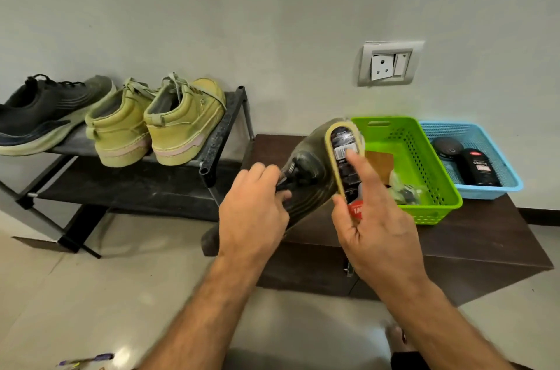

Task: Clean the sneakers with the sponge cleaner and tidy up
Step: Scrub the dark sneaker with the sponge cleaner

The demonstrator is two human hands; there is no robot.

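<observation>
Low against a grey wall (272, 5), baskets (436, 175) sit on a dark bench (472, 242)

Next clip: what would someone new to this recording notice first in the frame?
The two hands at centre: the left hand grips a dark sneaker, while the right hand holds the yellow-edged sponge cleaner against its toe. Behind them on a dark bench sit a bright green basket and a blue basket. To the left, a pair of olive sneakers stands on a shoe rack.
</observation>
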